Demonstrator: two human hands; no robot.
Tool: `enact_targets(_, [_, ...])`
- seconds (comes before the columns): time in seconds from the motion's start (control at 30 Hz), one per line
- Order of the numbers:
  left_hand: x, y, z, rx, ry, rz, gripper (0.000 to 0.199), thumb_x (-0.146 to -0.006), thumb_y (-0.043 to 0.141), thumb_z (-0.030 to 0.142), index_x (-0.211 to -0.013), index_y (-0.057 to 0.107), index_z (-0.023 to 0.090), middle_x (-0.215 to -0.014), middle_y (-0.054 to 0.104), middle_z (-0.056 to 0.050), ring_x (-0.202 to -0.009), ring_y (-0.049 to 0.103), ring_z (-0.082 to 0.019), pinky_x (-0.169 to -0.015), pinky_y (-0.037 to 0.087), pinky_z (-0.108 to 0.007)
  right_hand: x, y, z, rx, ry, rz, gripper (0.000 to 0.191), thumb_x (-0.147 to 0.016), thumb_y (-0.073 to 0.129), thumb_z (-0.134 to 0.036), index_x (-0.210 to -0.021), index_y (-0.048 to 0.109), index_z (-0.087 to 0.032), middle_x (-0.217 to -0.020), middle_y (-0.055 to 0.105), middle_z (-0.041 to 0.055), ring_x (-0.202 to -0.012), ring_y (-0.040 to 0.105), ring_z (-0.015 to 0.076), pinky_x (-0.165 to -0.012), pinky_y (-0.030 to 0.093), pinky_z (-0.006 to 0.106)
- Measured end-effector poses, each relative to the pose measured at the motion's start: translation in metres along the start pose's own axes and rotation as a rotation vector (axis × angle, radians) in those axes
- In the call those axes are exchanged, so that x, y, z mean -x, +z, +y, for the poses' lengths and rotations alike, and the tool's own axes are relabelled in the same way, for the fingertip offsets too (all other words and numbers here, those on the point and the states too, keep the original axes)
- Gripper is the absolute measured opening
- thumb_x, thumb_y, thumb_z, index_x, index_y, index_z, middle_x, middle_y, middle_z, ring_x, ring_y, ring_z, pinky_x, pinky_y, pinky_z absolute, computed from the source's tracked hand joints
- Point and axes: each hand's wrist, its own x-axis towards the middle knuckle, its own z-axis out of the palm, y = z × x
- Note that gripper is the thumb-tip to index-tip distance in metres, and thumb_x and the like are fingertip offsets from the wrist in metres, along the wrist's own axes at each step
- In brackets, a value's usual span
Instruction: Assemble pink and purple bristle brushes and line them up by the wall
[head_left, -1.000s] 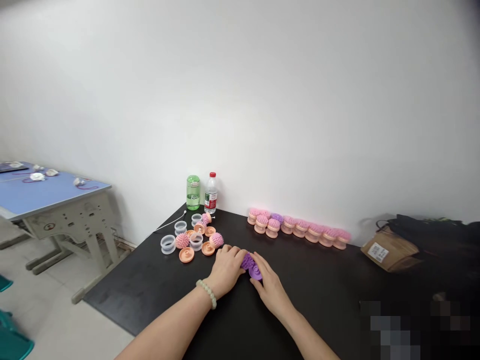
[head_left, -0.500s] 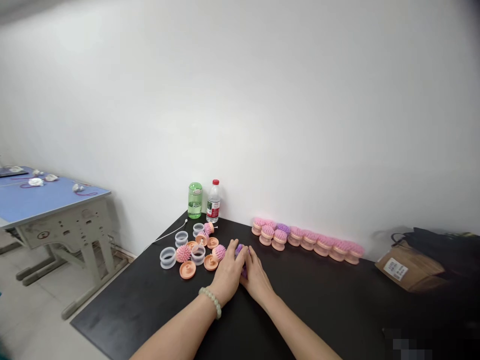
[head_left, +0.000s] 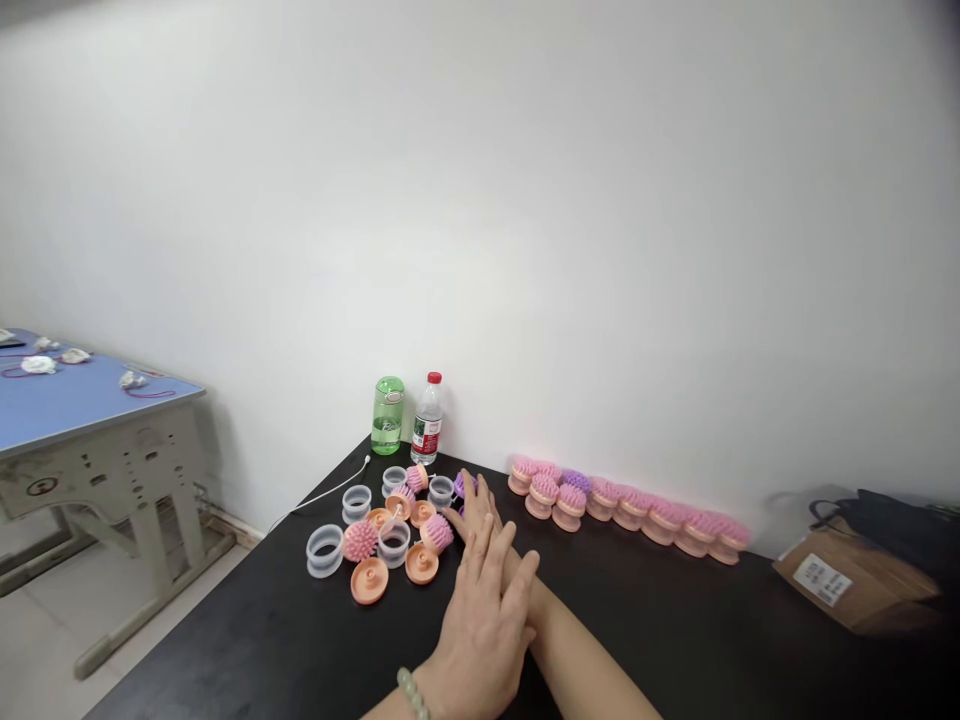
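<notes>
My left hand (head_left: 480, 620), with a pale beaded bracelet (head_left: 412, 690) at its wrist, is held with fingers spread and nothing in it. It overlaps my right forearm from this viewpoint. My right hand (head_left: 484, 515) reaches forward over the black table, fingers stretched out, beside a purple spiky brush head (head_left: 465, 484). Part of the purple is hidden behind its fingers, so contact is uncertain. Left of it lie a clear ring (head_left: 441, 491), a pink spiky brush head (head_left: 436, 533), an orange round cap (head_left: 421, 564) and several more such parts.
Brushes with pink bristles (head_left: 663, 520) stand in a row along the wall, one purple (head_left: 576, 481) among them. A green bottle (head_left: 388, 415) and a red-capped water bottle (head_left: 427, 420) stand at the back corner. A brown paper bag (head_left: 855, 580) lies at right; a blue table (head_left: 90, 400) stands left.
My hands, together over purple parts before, have separated. My left hand has drawn back toward me; my right has shifted forward. A clear ring now shows beside the purple brush head. The view has shifted slightly.
</notes>
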Motion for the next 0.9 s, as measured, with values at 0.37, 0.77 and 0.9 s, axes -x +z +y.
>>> enact_targets(0.37, [0.005,0.008,-0.003,-0.012,0.001,0.043,0.081,-0.071,0.062,-0.003,-0.145,0.038,0.017,-0.156,0.035,-0.020,-0.147,0.024,-0.042,-0.110,0.041,-0.064,-0.005,-0.072,0.045,0.227,-0.031,0.172,0.054,-0.094,0.051,-0.036,-0.142,0.045,-0.012,-0.147,0.047,0.0200,-0.144,0.031,0.0363,-0.114,0.031,0.057])
enact_targets(0.77, [0.006,0.010,-0.013,0.076,-0.035,-0.029,0.073,-0.075,0.060,-0.003,-0.141,0.040,0.021,-0.155,0.036,-0.018,-0.146,0.029,-0.038,-0.112,0.040,-0.061,0.039,-0.163,0.071,0.352,0.028,0.097,0.037,-0.085,0.060,-0.024,-0.120,0.063,-0.015,-0.108,0.058,0.0151,-0.110,0.053,0.0336,-0.096,0.048,0.047])
enact_targets(0.9, [0.005,0.008,-0.016,0.086,-0.050,-0.040,0.070,-0.075,0.061,-0.001,-0.138,0.040,0.021,-0.152,0.039,-0.018,-0.143,0.035,-0.038,-0.110,0.042,-0.061,0.060,-0.173,0.049,0.329,0.095,0.048,0.032,-0.079,0.066,-0.024,-0.110,0.067,-0.015,-0.105,0.056,0.0154,-0.100,0.054,0.0336,-0.084,0.052,0.044])
